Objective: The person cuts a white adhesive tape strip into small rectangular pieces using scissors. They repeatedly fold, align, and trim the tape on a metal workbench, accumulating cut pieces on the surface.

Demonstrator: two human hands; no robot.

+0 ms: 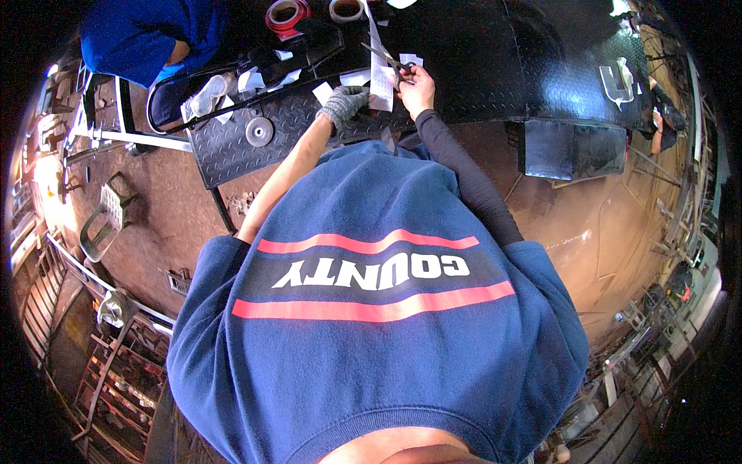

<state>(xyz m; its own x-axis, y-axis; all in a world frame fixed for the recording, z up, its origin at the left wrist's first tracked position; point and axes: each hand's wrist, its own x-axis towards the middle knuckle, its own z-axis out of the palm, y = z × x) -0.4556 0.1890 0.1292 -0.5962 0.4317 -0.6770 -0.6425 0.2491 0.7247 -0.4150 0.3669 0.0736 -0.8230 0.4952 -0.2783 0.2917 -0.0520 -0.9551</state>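
Note:
My left hand (345, 104), in a grey knit glove, is closed on the lower part of a long white strip (382, 87) that looks like paper or sticker sheet. The strip runs up past the top edge of the picture. In my bare right hand (418, 90) is a pair of scissors (384, 56) with dark handles. Their blades point up and left and cross the strip; whether they are parted is too small to tell. Both hands are over a black tread-plate surface (232, 158). White scraps (323, 93) lie close to my left hand.
A red-edged tape roll (286, 14) and a brown-cored roll (345, 9) lie at the far side. A metal disc (259, 131) rests on the plate. A co-worker in blue (143, 39) leans in at upper left. A chair (104, 216) lies on the floor; a black box (572, 151) is at right.

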